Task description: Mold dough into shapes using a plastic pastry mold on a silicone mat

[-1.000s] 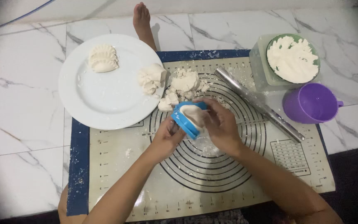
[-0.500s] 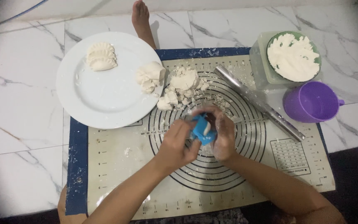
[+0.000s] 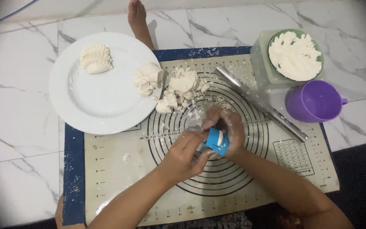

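Both hands meet over the middle of a beige baking mat (image 3: 119, 169) with black rings. My left hand (image 3: 185, 156) and my right hand (image 3: 229, 129) together hold a small blue dumpling press (image 3: 216, 141), folded nearly closed, with white dough showing at its edge. The fingers are dusted with flour. Scraps and lumps of white dough (image 3: 183, 85) lie on the mat just beyond the hands.
A white plate (image 3: 102, 101) at the left carries folded dumplings (image 3: 95, 58) and a dough lump (image 3: 148, 78). A steel rolling pin (image 3: 259, 101) lies diagonally at the right. A green bowl of white filling (image 3: 295, 55) and a purple cup (image 3: 314, 101) stand beyond. A bare foot (image 3: 138, 19) shows at the top.
The blue press, open and held flat a second ago, is now folded over the dough. Both hands have drawn slightly nearer and closed around it.
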